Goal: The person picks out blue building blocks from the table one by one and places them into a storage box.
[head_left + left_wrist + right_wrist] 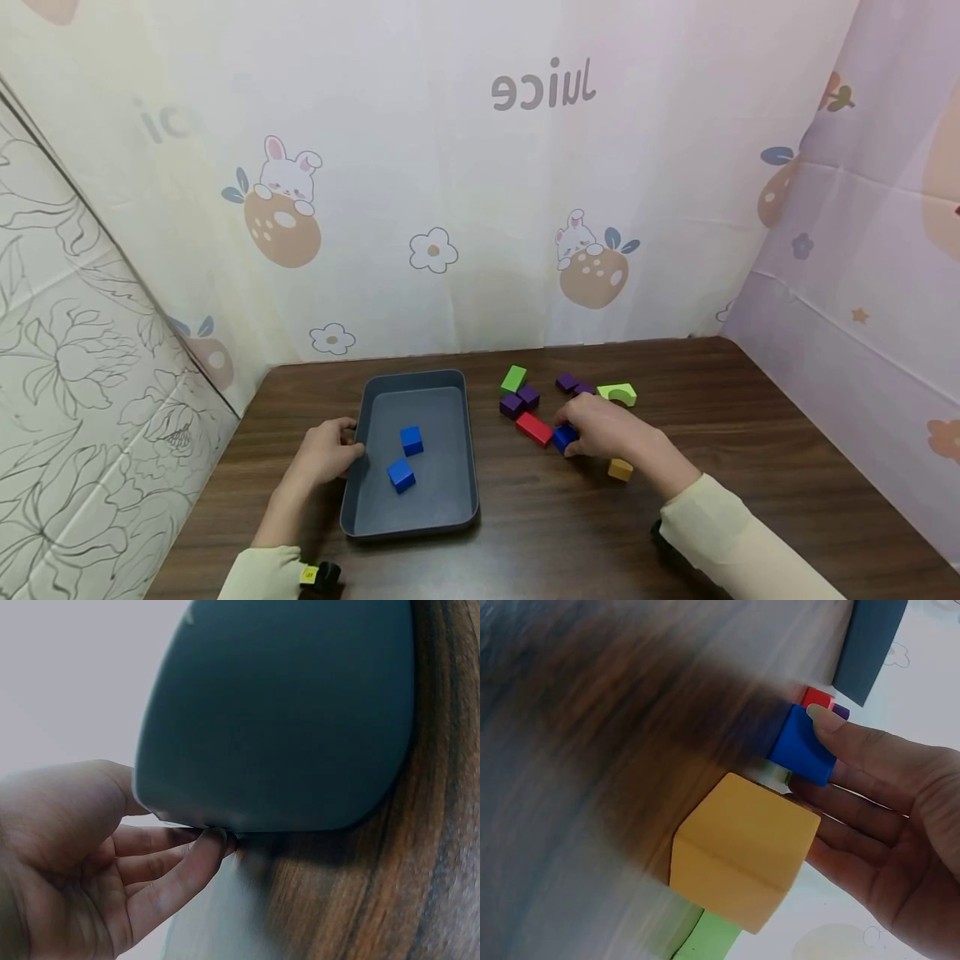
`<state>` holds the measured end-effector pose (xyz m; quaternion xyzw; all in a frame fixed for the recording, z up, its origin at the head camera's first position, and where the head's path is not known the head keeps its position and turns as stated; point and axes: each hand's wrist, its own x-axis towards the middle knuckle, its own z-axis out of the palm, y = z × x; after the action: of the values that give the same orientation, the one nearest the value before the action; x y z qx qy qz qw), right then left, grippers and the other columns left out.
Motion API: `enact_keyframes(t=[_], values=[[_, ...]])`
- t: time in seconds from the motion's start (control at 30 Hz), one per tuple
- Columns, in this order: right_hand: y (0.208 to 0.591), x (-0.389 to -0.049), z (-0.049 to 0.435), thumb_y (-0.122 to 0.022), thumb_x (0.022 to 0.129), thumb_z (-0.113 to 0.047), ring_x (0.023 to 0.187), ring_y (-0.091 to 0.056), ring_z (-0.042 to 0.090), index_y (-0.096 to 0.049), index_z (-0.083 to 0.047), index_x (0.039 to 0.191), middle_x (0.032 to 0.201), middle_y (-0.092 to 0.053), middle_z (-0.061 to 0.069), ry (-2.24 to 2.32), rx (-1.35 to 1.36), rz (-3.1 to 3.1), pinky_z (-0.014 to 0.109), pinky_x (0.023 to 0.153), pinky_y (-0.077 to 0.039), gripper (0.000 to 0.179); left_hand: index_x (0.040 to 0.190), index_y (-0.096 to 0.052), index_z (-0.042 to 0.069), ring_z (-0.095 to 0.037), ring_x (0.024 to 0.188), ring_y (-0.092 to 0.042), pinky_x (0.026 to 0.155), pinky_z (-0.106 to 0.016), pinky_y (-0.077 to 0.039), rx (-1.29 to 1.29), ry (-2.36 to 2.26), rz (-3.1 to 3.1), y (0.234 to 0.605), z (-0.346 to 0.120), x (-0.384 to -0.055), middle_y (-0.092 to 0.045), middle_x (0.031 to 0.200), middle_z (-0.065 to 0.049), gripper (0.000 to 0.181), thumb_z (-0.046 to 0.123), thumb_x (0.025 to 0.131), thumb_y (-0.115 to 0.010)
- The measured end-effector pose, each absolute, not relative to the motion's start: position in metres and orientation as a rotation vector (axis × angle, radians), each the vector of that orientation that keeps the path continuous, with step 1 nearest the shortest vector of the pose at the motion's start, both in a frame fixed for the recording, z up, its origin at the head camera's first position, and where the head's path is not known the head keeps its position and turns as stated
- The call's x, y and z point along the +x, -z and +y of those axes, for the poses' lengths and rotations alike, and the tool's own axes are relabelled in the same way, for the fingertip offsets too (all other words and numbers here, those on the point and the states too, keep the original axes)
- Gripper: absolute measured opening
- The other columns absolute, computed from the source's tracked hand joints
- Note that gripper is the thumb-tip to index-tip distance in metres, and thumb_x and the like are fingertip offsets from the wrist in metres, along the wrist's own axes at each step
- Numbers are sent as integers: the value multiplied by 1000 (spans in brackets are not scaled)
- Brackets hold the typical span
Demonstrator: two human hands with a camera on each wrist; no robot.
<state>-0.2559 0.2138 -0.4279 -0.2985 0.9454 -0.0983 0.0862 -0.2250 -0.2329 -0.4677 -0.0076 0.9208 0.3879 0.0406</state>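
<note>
On the left half of the table a dark grey tray [472, 467] holds two blue cubes [401, 476]. My left hand [327, 450] grips the tray's left edge; in the left wrist view the thumb is partly hidden behind the tray wall [277, 727] and the fingers touch its side. Over on the right, my right hand [600, 427] pinches a blue block [564, 438] between thumb and fingers. That blue block [802, 746] appears to be at the table surface, beside a red block [534, 429]. Nearer the right wrist lies a yellow block [620, 469].
Beyond the red block are a green block [513, 380] and two purple blocks [512, 406]. More purple blocks [567, 382] and a light green arch-shaped block [618, 393] lie behind the right hand. A patterned curtain [480, 167] borders the wooden table [555, 525] at the back.
</note>
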Motion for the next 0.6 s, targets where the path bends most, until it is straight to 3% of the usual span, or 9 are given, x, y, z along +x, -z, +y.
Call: enact_keyframes(t=[0.6], values=[[431, -262, 210, -94, 81, -18, 84, -64, 10, -80, -5, 108, 97, -75, 1, 218, -908, 2789, 38, 78, -62, 33, 139, -56, -16, -22, 69, -72, 57, -36, -64, -30, -1185, 2824, 467, -232, -225, -74, 94, -13, 51, 4, 93, -70]])
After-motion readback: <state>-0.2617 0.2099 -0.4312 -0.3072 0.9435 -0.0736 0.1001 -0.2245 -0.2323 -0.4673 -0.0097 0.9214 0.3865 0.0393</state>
